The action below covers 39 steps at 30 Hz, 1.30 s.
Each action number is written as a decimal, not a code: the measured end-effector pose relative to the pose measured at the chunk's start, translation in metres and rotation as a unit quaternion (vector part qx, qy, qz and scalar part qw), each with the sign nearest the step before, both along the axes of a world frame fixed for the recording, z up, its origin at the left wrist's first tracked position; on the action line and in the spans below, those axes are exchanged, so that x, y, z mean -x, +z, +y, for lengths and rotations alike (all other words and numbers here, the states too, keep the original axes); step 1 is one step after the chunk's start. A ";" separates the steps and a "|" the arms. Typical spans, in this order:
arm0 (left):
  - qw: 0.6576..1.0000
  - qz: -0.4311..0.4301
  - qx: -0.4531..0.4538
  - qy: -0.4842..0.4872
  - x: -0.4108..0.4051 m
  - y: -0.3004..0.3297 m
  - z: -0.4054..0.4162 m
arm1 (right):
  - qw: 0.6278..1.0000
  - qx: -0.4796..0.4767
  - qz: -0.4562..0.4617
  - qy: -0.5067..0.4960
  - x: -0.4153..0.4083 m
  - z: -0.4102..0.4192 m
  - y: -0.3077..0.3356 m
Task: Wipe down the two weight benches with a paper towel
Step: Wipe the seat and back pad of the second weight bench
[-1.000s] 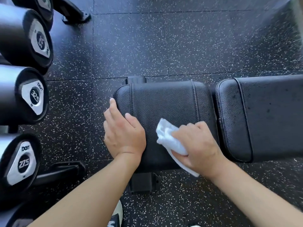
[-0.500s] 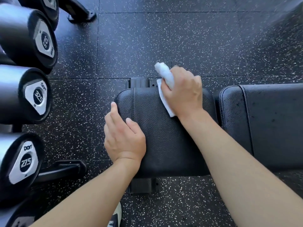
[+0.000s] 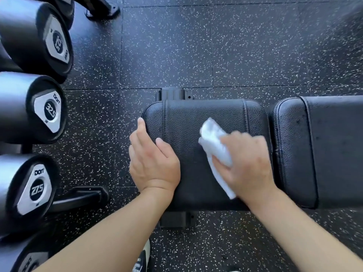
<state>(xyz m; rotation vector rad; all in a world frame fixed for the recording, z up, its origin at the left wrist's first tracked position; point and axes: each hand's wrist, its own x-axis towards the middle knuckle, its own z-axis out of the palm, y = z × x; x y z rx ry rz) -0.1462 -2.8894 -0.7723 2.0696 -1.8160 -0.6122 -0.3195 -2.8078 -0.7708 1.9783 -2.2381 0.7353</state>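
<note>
Speckled gym floor surrounds the seat pad; left hand, fingers straight, braces it while right hand clamps the paper towel, scrubbing beside that brace.

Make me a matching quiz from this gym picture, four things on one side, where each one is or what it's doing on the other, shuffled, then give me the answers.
Things:
1. paper towel
2. left hand
3. dumbbells
4. back pad

Places or states:
A. stacked along the left edge of the view
B. gripped in the right hand, on the seat pad
C. resting on the seat pad's left edge, holding nothing
D. to the right of the seat pad, across a gap

Pairs: 1-B, 2-C, 3-A, 4-D
</note>
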 end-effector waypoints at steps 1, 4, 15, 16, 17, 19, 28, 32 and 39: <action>1.000 0.000 -0.001 -0.001 0.000 0.000 0.000 | 1.000 0.001 -0.002 -0.026 0.007 -0.018 0.001; 1.000 0.000 -0.003 -0.003 -0.001 0.001 -0.001 | 0.994 -0.012 -0.018 -0.104 0.008 -0.073 0.005; 0.999 0.026 -0.042 -0.006 -0.010 0.004 -0.003 | 0.998 -0.029 -0.003 -0.053 -0.059 -0.054 0.009; 0.998 0.033 -0.050 -0.005 -0.011 0.005 -0.004 | 0.999 -0.025 0.000 -0.032 -0.060 -0.037 0.007; 0.997 0.043 -0.058 -0.005 -0.012 0.005 -0.004 | 1.000 -0.024 0.001 -0.016 -0.061 -0.021 0.005; 0.995 0.067 -0.070 -0.013 -0.015 0.008 -0.005 | 1.000 -0.028 -0.003 0.008 -0.056 0.008 0.004; 0.962 0.182 -0.164 -0.121 -0.094 -0.004 0.021 | 0.997 -0.069 -0.012 -0.034 -0.056 -0.028 0.013; 0.965 0.177 -0.152 -0.123 -0.094 -0.006 0.023 | 0.994 -0.073 -0.012 -0.086 -0.088 -0.120 0.014; 0.960 0.177 -0.173 -0.129 -0.101 -0.002 0.022 | 0.997 -0.031 0.011 -0.071 -0.131 -0.111 0.013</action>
